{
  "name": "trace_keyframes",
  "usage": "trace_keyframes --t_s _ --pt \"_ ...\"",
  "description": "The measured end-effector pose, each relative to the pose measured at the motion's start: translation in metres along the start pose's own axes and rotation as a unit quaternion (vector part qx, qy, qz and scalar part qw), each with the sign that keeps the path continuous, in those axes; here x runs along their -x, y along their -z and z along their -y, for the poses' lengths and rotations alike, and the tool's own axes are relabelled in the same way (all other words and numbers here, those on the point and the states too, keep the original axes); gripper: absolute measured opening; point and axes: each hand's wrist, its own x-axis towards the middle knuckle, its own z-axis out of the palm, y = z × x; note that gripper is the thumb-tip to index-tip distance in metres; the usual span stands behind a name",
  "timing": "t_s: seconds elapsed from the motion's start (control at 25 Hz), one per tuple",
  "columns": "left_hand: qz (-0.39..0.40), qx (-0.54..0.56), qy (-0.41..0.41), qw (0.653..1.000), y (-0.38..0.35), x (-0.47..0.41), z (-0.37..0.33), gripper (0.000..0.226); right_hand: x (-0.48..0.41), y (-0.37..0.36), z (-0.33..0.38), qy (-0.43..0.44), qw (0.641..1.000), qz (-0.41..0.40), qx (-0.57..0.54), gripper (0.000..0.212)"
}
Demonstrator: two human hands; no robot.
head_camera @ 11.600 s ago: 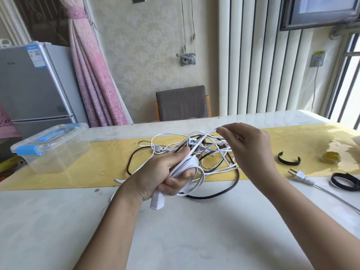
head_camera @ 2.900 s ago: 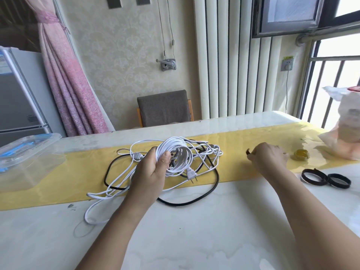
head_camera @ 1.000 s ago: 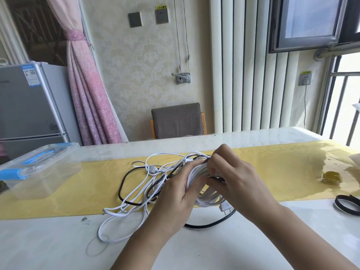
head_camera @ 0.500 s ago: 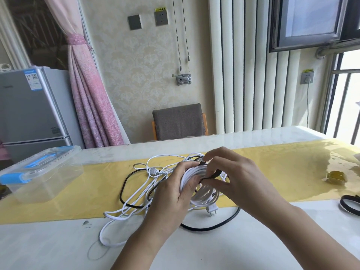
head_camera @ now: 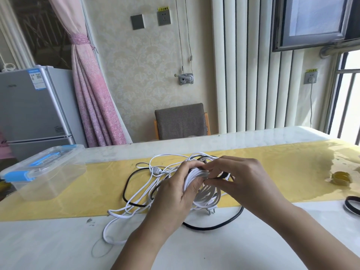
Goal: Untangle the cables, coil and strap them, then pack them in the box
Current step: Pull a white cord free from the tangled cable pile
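Holding a white cable coil over the marble table.
Left hand grips the coil; right hand pinches a black strap against it. Clear box sits left on the yellow runner, fridge and curtain behind.

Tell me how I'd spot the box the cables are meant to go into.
Start at the long white table with the yellow runner across it. Follow the runner to its left end, in front of the grey fridge, and the box sits there. It is the only clear plastic tub on the table, and its lid has blue clips.
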Motion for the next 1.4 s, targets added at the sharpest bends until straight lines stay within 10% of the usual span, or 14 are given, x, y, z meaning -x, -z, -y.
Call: trace_keyframes --t_s 0.36,1.4 --pt "0.002 -0.021 0.003 1.0 0.004 -0.001 0.002 0.012 -0.003 0.018 0.001 -0.017 0.99 0.128 0.051 0.017" --pt "0.116 0.114 0.049 0.985 0.003 0.003 -0.009 0.019 -0.008 0.034 0.019 -0.143 0.984 0.087 -0.053 0.017"
